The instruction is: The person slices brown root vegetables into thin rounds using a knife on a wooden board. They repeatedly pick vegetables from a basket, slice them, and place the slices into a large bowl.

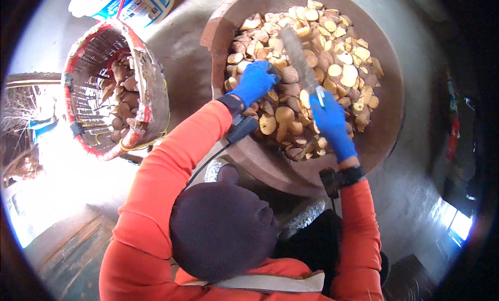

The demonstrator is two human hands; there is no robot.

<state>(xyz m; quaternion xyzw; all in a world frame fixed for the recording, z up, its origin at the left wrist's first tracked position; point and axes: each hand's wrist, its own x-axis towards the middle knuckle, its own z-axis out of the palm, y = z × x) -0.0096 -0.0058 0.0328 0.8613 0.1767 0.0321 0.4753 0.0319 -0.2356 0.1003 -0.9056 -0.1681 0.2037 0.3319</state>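
My right hand (330,123), in a blue knit glove, grips a broad-bladed knife (299,57). Its blade is blurred and points away from me over a heap of cut tubers (349,75), which look like potatoes or sweet potatoes. To the left of the blade, my left hand (255,82), also gloved in blue, reaches in over the heap with its fingers curled. A reddish tuber piece (289,74) lies just beside those fingertips; whether they hold anything is hidden. The pieces, some showing pale cut faces, lie in a large round brown basin (384,125).
A wicker basket (158,94) with a red-wrapped rim stands at left, holding several whole tubers (124,102). Behind it is a white and blue bucket (136,7) bearing writing. A dark cap (224,231) fills the lower middle. Cables run from devices near both wrists.
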